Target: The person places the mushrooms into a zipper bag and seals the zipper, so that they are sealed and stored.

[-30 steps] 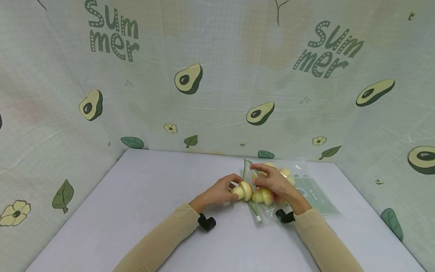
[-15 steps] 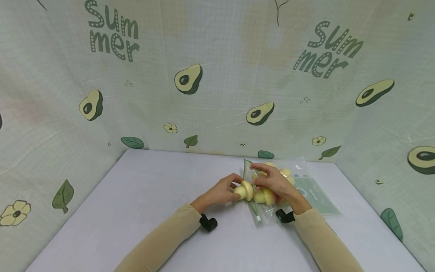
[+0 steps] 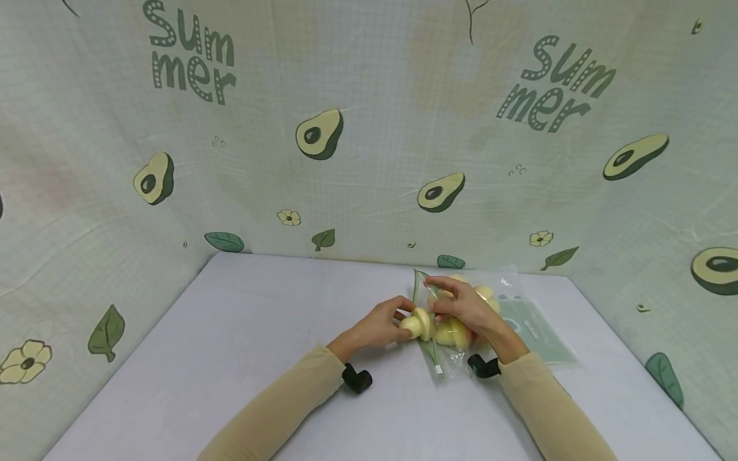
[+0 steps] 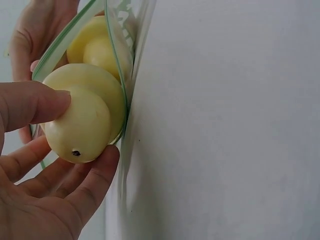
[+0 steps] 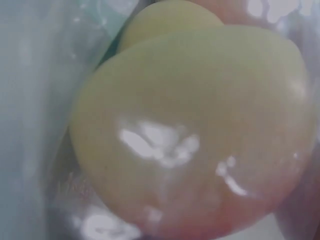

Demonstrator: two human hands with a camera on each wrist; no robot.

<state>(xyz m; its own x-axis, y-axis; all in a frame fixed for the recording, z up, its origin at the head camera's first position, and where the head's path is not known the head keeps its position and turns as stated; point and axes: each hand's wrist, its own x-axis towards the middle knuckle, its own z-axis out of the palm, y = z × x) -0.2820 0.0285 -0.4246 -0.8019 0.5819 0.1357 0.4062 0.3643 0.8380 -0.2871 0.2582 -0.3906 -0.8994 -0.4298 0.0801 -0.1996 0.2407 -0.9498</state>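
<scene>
In the head view my left hand (image 3: 377,325) grips a pale yellow toy mushroom (image 3: 410,326) by its stem, thumb on one side and fingers on the other. Its cap points into the open mouth of a clear zip bag (image 3: 437,366) with green edging. My right hand (image 3: 464,310) holds the bag's upper edge at the mouth. Several similar mushrooms (image 3: 452,333) lie inside. The left wrist view shows the held mushroom (image 4: 80,125) between the bag's two green edges, another mushroom (image 4: 100,52) behind it. Through plastic, the right wrist view shows a large, reddish-tinged mushroom cap (image 5: 200,120).
The bag lies toward the right rear of a white table (image 3: 259,320), its pale green printed panel (image 3: 536,333) spread to the right. A fabric backdrop (image 3: 369,160) with avocado prints rises behind and at both sides.
My left hand has moved slightly right, bringing the mushroom's cap farther into the bag mouth. A mushroom inside has shifted a little right. My right hand stays in place.
</scene>
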